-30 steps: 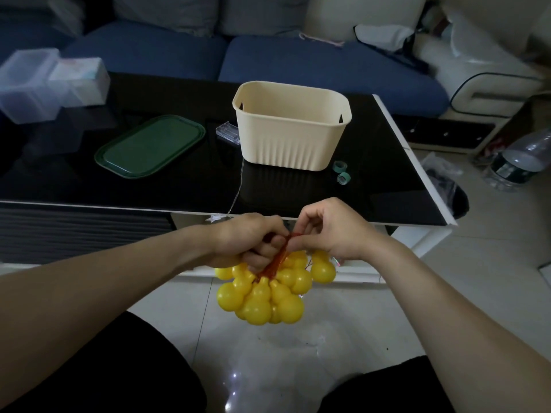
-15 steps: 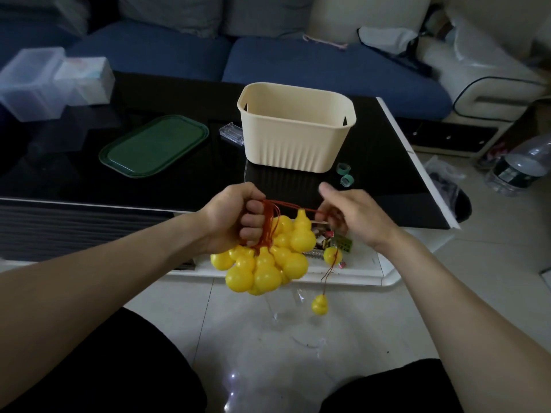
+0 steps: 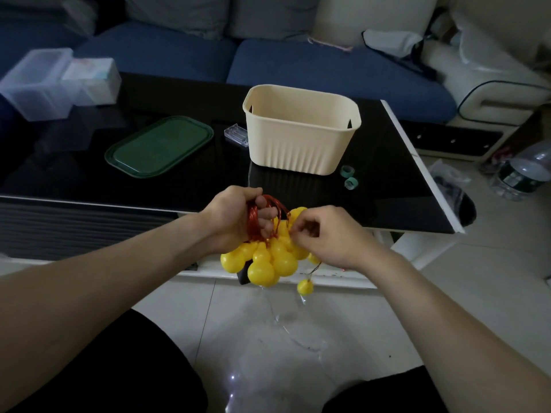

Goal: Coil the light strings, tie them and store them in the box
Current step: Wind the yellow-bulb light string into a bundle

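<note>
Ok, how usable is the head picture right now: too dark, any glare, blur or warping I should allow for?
Head view: dim overall, though the yellow bulbs and red wire loops in the left hand read clearly; the glossy black table mirrors the cream box; floor tiles show bright glare; the far clear containers look soft; wide-angle lens bends the edges; right hand sharp.

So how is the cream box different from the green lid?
The cream box is tall, ribbed and open on top; the green lid is flat and low. The cream box stands nearer the table's right edge, the green lid further left. The box is pale, the lid dark. Both are rounded rectangles on the black table.
</note>
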Tool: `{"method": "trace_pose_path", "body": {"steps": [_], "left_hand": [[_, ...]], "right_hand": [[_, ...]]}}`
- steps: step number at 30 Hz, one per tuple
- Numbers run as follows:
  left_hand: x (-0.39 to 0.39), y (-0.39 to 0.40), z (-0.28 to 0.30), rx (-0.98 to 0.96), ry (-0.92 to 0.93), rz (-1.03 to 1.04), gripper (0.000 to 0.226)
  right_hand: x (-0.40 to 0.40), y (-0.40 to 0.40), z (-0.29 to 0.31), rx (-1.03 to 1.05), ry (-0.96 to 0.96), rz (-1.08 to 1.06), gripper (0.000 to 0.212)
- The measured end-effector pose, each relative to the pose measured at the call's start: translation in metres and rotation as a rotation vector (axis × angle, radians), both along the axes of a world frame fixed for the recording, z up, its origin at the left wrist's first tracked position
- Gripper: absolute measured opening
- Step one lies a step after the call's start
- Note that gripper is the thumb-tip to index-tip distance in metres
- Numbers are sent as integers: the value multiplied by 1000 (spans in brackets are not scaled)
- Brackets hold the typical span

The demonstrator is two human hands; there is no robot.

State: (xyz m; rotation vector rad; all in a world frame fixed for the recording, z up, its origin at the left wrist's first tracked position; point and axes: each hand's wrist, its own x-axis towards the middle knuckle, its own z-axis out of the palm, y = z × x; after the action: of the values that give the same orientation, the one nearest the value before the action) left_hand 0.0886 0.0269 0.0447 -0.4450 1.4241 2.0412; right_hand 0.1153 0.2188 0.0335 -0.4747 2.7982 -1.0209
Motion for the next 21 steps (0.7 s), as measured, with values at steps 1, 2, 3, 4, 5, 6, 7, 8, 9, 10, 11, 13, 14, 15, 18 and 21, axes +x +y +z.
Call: {"method": "trace_pose_path", "body": {"steps": [1, 2, 3, 4, 5, 6, 7, 8, 9, 10, 11, 13, 14, 15, 18, 21], "left_hand": [[1, 2, 1, 20, 0, 9, 39], [3, 3, 2, 38, 1, 18, 38], [4, 5, 2, 56, 2, 28, 38], [5, 7, 3, 73, 5, 36, 37], [6, 8, 3, 85, 11, 42, 37], [6, 9, 3, 97, 19, 51, 37], [5, 10, 2, 109, 30, 63, 38], [5, 11, 2, 118, 43, 77, 40], [4, 10, 3, 123, 57, 93, 42], [3, 10, 4, 127, 67, 109, 43], [3, 9, 4, 133, 71, 125, 44], [2, 8, 5, 150, 78, 157, 44], [1, 8, 5, 148, 91, 168, 43], [0, 9, 5, 136, 112, 172, 41], [0, 10, 2, -8, 231, 142, 36], [0, 9, -2, -158, 328, 99, 35]], "right_hand": [[2, -4, 1, 24, 10, 19, 11], [4, -8, 2, 45, 23, 35, 13], [5, -12, 3, 65, 40, 49, 16], [7, -14, 4, 80, 55, 54, 23], [7, -15, 5, 90, 68, 52, 28], [7, -15, 5, 95, 76, 49, 31], [6, -15, 6, 101, 78, 47, 29], [6, -14, 7, 103, 77, 43, 24], [5, -12, 7, 105, 78, 35, 15], [5, -11, 7, 103, 90, 29, 10], [6, -11, 7, 100, 113, 23, 14], [8, -12, 7, 101, 168, 33, 20], [10, -14, 8, 101, 193, 42, 20], [12, -16, 9, 100, 212, 48, 19], [17, -21, 13, 60, 249, 17, 13], [19, -20, 18, -9, 240, -34, 8]]}}
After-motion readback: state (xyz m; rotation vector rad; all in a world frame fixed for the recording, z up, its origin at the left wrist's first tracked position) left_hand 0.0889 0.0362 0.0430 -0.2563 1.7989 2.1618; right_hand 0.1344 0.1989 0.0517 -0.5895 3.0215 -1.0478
